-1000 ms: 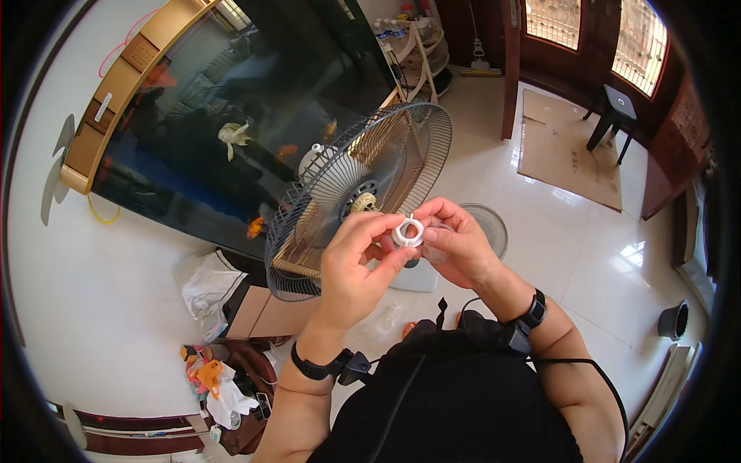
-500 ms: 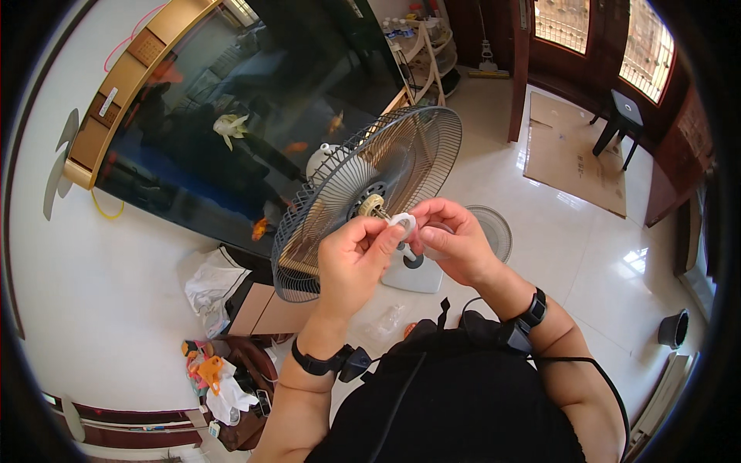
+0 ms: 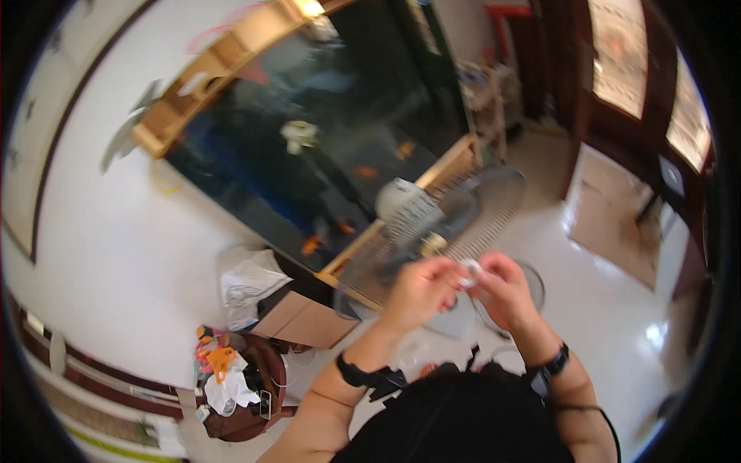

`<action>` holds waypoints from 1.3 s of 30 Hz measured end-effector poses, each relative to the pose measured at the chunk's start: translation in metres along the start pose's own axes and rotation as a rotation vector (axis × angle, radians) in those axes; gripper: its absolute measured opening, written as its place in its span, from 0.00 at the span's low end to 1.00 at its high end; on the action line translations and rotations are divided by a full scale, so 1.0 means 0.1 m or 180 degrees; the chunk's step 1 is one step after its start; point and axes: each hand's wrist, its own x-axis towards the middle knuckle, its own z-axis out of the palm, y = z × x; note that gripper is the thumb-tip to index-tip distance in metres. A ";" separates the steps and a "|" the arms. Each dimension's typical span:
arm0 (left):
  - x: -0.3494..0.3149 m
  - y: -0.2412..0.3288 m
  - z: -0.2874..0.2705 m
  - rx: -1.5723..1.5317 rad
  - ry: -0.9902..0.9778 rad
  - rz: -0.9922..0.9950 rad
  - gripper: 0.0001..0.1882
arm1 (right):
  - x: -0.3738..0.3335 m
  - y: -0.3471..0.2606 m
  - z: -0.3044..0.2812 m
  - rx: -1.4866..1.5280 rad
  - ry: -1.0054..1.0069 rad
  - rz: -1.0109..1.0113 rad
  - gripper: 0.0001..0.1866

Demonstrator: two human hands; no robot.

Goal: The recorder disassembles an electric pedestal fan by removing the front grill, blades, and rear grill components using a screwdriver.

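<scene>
Both hands meet in front of a standing fan. Between their fingertips is a small white plastic ring (image 3: 469, 272). My left hand (image 3: 421, 292) pinches it from the left, fingers closed, and my right hand (image 3: 505, 292) closes on its right side. Just beyond the fingers is the fan's wire grille (image 3: 498, 204), with a cream-coloured round part (image 3: 434, 245) at its centre. Behind the grille bulges the pale motor housing (image 3: 401, 199). Partly hidden under my hands is the light fan base (image 3: 454, 320). Motion blur softens the fine details.
A large fish tank (image 3: 255, 154) with a wooden frame stands behind the fan. At lower left, a brown stool (image 3: 247, 428) holds bags and a phone, beside a cardboard box (image 3: 305, 320). Flattened cardboard (image 3: 617, 224) lies at right. A round grey-rimmed object (image 3: 540, 289) is past my right hand.
The view has swung, so the fan, the tank and my hands appear shifted and the picture is blurred. The white ring stays between my hands, slightly farther from the cream part.
</scene>
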 end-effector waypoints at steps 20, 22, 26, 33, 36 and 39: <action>-0.34 0.23 -0.18 0.1007 -0.0006 0.1058 0.10 | 0.06 -0.02 0.26 -0.0368 -0.0555 -0.0204 0.08; -0.39 0.28 -0.20 0.0920 0.0140 0.0925 0.10 | 0.09 0.02 0.21 -0.0628 -0.0599 -0.0420 0.07; -0.45 0.24 -0.22 0.0962 0.0332 0.1241 0.09 | 0.08 -0.01 0.22 -0.0975 -0.0777 -0.0387 0.11; -0.66 0.09 -0.29 0.1133 0.0522 0.1500 0.07 | 0.04 0.11 0.24 -0.0867 -0.1448 -0.0028 0.19; -0.69 0.05 -0.29 0.1311 0.0509 0.1889 0.06 | 0.02 0.14 0.16 -0.0815 -0.1552 -0.0048 0.19; -0.73 0.01 -0.30 0.1479 0.0385 0.2138 0.06 | -0.05 0.13 0.20 -0.0932 -0.1626 -0.0035 0.19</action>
